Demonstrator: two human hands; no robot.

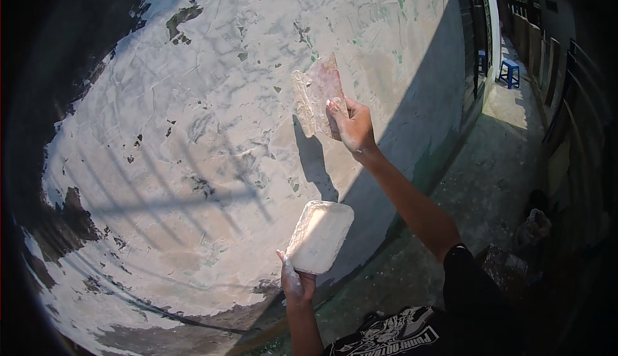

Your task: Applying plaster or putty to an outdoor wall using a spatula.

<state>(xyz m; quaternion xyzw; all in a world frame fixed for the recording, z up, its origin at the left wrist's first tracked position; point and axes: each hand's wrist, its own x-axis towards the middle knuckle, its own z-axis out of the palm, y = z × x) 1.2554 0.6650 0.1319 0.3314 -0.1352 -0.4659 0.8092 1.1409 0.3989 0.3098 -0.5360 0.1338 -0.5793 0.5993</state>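
My right hand [353, 124] is closed around the back of a flat, wide putty knife [327, 79], raised in front of the wall. Thick cream-white filler [303, 103] clings along the blade's left edge. Lower down, my left hand [297, 282] grips a shallow rectangular tray [320, 237] by its lower end. The tray is smeared pale with the same kind of filler, and sun falls across part of it. Whitish smears mark the fingers of both hands. Behind them stands a patchy wall [212, 118] coated unevenly in white; whether the blade touches it I cannot tell.
Dark bare patches [74, 217] show along the wall's left side. A narrow concrete path [476, 163] runs along its right, with a blue stool [509, 73] farther down. Bags [533, 227] lie by the path's right edge. A dark cable [174, 316] crosses the lower wall.
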